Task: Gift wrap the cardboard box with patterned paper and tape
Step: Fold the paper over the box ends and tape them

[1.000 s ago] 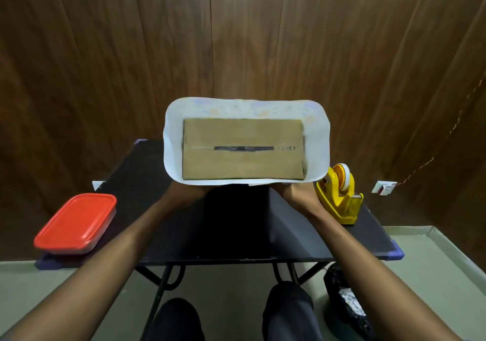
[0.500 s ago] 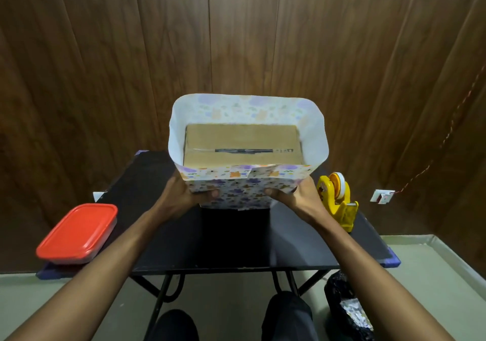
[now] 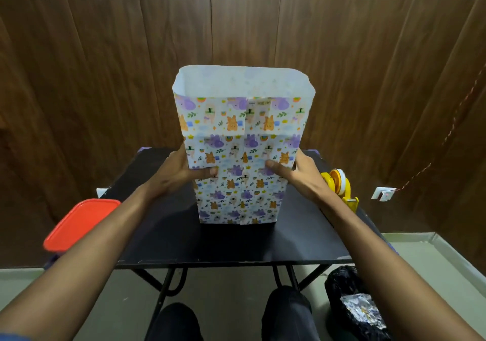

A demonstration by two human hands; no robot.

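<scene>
The box is wrapped in white patterned paper (image 3: pixel 240 161) with purple and orange animal figures and stands upright on end on the black table (image 3: pixel 228 243). The cardboard itself is hidden; the paper's top end gapes open, showing its white inside. A vertical seam runs down the side facing me. My left hand (image 3: pixel 184 172) grips the left side, thumb on the front. My right hand (image 3: pixel 297 173) grips the right side the same way. A yellow tape dispenser (image 3: pixel 340 190) sits on the table just right of my right hand.
A red-lidded container (image 3: pixel 80 223) rests at the table's left edge. A black bag (image 3: pixel 355 306) with crumpled paper lies on the floor at the lower right. A wood-panelled wall stands close behind the table. My knees are under the front edge.
The wrapped box was tipped with its open end toward me, showing the cardboard. Now it has been turned upright and set on the table, patterned side facing me.
</scene>
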